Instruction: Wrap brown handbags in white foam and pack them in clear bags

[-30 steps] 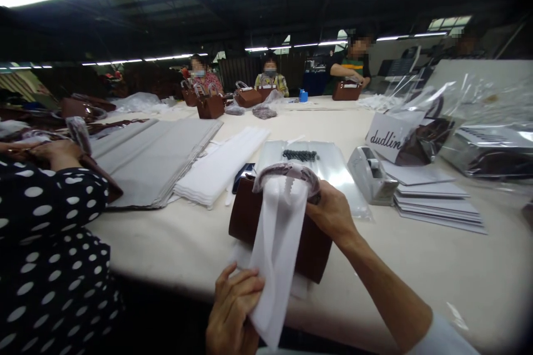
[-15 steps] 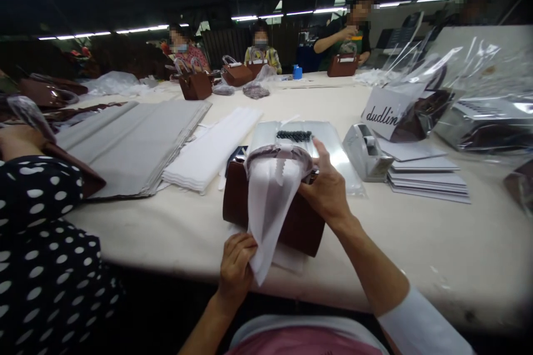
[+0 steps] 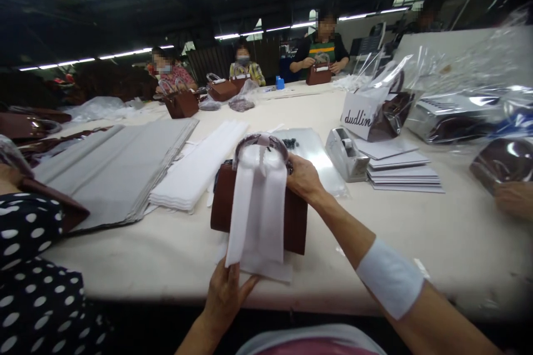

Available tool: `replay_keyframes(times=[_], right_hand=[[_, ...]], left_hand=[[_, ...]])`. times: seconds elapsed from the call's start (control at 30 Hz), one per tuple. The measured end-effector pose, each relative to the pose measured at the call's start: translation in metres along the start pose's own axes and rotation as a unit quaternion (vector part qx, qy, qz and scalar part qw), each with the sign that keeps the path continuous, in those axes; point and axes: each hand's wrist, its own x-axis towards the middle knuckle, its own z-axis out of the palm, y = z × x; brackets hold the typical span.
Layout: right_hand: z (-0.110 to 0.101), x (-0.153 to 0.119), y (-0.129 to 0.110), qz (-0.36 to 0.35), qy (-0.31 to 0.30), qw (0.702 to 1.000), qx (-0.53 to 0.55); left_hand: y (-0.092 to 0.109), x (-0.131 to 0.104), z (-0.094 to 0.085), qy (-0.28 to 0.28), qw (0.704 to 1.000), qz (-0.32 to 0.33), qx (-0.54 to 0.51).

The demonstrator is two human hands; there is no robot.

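A brown handbag (image 3: 296, 222) sits on the table in front of me, its arched handle (image 3: 260, 141) covered in clear wrap. From the handle a long white foam sheet (image 3: 260, 216) hangs down over the bag's near side, its edges folded inward. My right hand (image 3: 306, 177) grips the bag at the right foot of the handle, some fingertips hidden behind it. Below the bag, my left hand (image 3: 227, 291) touches the foam's lower left corner, thumb spread away from the fingers. Another white piece (image 3: 270, 269) lies under the bag's near edge.
To the left are stacked grey sheets (image 3: 112, 161) and white foam strips (image 3: 200, 166). A tape dispenser (image 3: 347, 155), clear plastic bags (image 3: 320, 150) and white cards (image 3: 403, 175) are at right. A co-worker's polka-dot sleeve (image 3: 31, 216) is close left; another person's hand (image 3: 516, 199) is far right.
The foam sheet, bunched and pulled toward me before, now hangs spread flatter. My left hand's thumb has come away from its fingers. A person's hand has appeared at far right.
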Motion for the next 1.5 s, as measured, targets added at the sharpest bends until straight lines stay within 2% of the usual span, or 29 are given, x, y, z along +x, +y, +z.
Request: replay_keyframes(times=[0.13,0.23,0.37,0.47,0.53,0.6,0.73,0.83,0.9,1.0,1.03,1.07,1.1,1.17,1.27,1.37,1.4,1.47,1.5], right_hand=[[0.0,0.009,0.007,0.021,-0.014,1.0,0.009],[0.001,0.017,0.013,0.036,-0.031,0.999,0.023],[-0.001,0.034,0.023,0.055,-0.081,0.993,0.059],[-0.001,0.043,0.037,0.07,-0.163,0.979,0.101],[0.005,0.043,0.05,0.089,-0.221,0.963,0.123],[0.014,0.04,0.065,0.118,-0.262,0.949,0.131],[0.033,0.042,0.085,0.176,-0.305,0.927,0.13],[0.027,0.045,0.086,0.19,-0.289,0.929,0.13],[0.008,0.035,0.079,0.192,-0.235,0.945,0.121],[-0.028,-0.01,0.061,0.145,-0.128,0.974,0.119],[-0.038,-0.03,0.055,0.072,-0.103,0.982,0.141],[-0.045,-0.05,0.05,-0.002,-0.122,0.981,0.153],[-0.048,-0.068,0.045,-0.054,-0.16,0.976,0.14],[-0.045,-0.095,0.04,-0.117,-0.185,0.97,0.11],[-0.029,-0.107,0.037,-0.121,-0.149,0.975,0.11],[-0.021,-0.103,0.035,-0.09,-0.129,0.976,0.15],[-0.02,-0.102,0.034,-0.083,-0.127,0.976,0.158],[-0.022,-0.101,0.031,-0.072,-0.126,0.976,0.161],[-0.022,-0.102,0.03,-0.067,-0.124,0.977,0.16]], left_hand=[[-0.004,0.006,-0.005,-0.021,0.999,0.02,0.015],[-0.007,0.02,-0.014,-0.025,0.999,0.039,0.022],[-0.01,0.065,-0.032,-0.007,0.998,0.067,0.01],[-0.011,0.103,-0.047,-0.065,0.994,0.088,-0.028],[-0.013,0.12,-0.051,-0.113,0.987,0.097,-0.067],[-0.017,0.13,-0.047,-0.15,0.98,0.089,-0.097],[-0.029,0.14,-0.027,-0.191,0.972,0.028,-0.134],[-0.034,0.145,-0.018,-0.205,0.967,0.007,-0.147],[-0.036,0.147,-0.017,-0.207,0.967,0.01,-0.146],[-0.038,0.147,-0.016,-0.201,0.969,0.024,-0.142],[-0.038,0.147,-0.015,-0.196,0.97,0.029,-0.142],[-0.038,0.146,-0.014,-0.189,0.971,0.034,-0.141],[-0.038,0.145,-0.013,-0.181,0.973,0.04,-0.14],[-0.038,0.145,-0.013,-0.168,0.975,0.055,-0.135],[-0.041,0.156,-0.019,-0.179,0.971,0.057,-0.148],[-0.052,0.199,-0.023,-0.166,0.971,0.019,-0.17],[-0.056,0.222,-0.02,-0.139,0.976,0.011,-0.167],[-0.067,0.277,-0.008,-0.099,0.987,0.037,-0.125],[-0.073,0.305,0.001,-0.105,0.987,0.058,-0.102]])
